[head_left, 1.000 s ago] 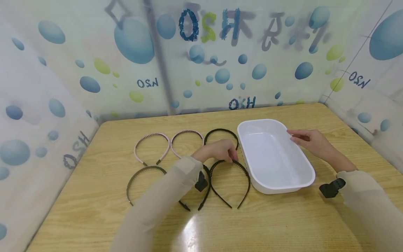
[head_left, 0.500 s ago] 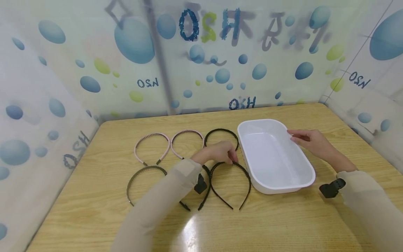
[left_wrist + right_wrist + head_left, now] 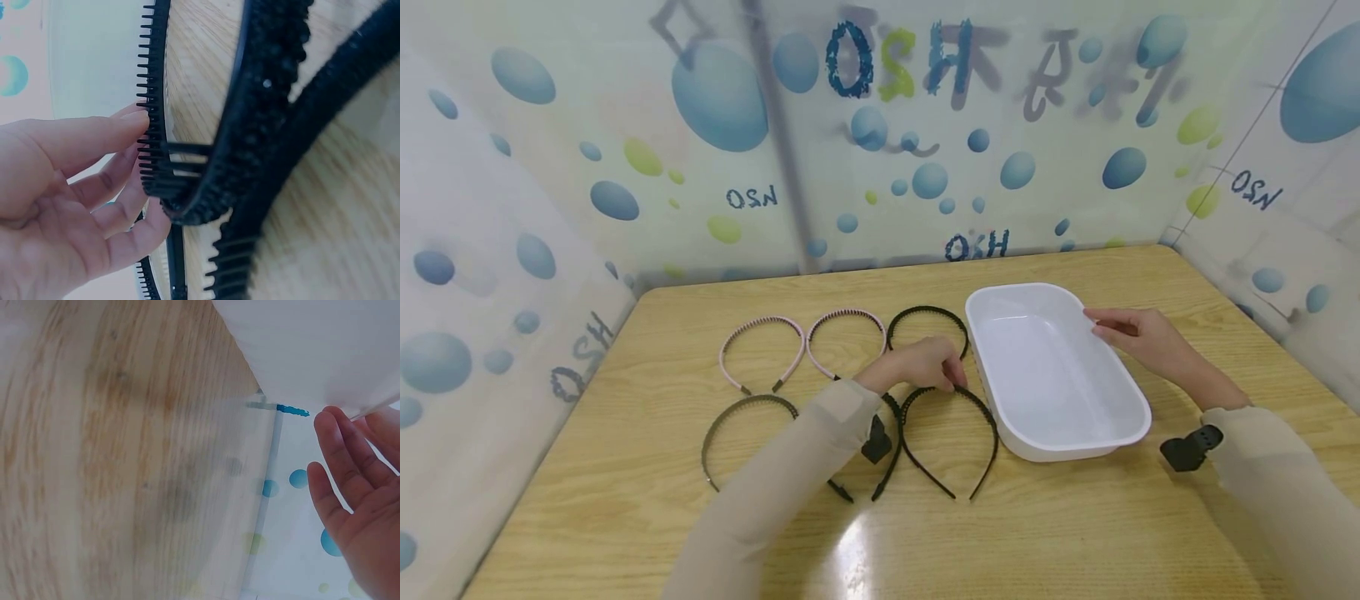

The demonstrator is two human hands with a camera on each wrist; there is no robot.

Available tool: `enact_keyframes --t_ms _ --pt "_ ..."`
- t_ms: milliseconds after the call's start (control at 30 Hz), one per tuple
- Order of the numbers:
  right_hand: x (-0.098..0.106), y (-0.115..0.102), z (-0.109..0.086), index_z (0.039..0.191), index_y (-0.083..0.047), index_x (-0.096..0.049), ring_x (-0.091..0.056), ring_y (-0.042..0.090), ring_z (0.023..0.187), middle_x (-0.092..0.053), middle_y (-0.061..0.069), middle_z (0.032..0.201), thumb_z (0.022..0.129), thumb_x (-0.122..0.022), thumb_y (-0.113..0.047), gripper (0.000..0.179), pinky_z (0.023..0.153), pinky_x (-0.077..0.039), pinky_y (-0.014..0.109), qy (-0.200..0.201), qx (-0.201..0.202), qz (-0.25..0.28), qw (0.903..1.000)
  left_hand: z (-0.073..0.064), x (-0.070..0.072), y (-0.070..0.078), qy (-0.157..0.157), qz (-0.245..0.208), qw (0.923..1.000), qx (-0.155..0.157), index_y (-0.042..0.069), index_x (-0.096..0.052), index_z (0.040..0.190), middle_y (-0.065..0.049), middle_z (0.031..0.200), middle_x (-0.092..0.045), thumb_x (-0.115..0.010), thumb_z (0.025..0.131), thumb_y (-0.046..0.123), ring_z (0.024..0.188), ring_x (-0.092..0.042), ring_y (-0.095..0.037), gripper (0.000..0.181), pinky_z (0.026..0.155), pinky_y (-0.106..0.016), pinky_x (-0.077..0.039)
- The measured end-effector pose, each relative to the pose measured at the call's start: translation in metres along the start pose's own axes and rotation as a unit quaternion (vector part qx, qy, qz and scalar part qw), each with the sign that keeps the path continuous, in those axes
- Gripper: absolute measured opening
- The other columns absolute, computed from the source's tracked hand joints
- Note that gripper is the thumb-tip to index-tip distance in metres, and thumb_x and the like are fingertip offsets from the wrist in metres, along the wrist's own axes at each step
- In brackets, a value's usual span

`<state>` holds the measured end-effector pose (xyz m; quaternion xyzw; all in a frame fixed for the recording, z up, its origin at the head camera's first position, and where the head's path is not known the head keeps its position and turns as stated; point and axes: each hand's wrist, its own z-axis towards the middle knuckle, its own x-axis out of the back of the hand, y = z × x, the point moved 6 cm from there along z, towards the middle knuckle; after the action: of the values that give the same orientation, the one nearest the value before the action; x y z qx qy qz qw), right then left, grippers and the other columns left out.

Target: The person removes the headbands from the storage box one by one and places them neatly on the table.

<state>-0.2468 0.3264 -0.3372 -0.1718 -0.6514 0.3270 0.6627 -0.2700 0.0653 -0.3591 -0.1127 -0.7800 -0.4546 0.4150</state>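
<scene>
My left hand pinches the top of a black toothed headband, whose two ends point toward the table's near side. In the left wrist view, the thumb and fingers of that hand meet at the toothed band. Just to the right stands a white rectangular tub with nothing inside. My right hand holds the tub's right rim, and the right wrist view has its fingers against the outer wall, the thumb partly hidden.
Two pink headbands and a black headband lie in the back row. In front are a dark thin headband and another black headband, both partly covered by my left sleeve. A patterned curtain borders the wooden table.
The pinched headband has shifted very slightly toward the table's near side, with my left hand dipping a little. My right hand and the tub have stayed put.
</scene>
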Motion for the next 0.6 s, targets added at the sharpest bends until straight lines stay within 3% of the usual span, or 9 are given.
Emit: enact_keyframes --t_ms 600 --pt "0.0001 -0.0018 -0.0011 0.128 0.008 -0.046 -0.05 0.041 0.107 -0.047 0.03 0.126 0.096 -0.05 -0.023 0.045 0.072 -0.042 0.006 -0.001 -0.004 0.001 1.0 -0.0075 0.0075 0.0016 0.001 -0.018 0.9997 -0.019 -0.002 -0.07 0.096 -0.008 0.094 -0.067 -0.063 0.082 -0.006 0.086 -0.061 -0.013 0.016 0.073 -0.016 -0.046"
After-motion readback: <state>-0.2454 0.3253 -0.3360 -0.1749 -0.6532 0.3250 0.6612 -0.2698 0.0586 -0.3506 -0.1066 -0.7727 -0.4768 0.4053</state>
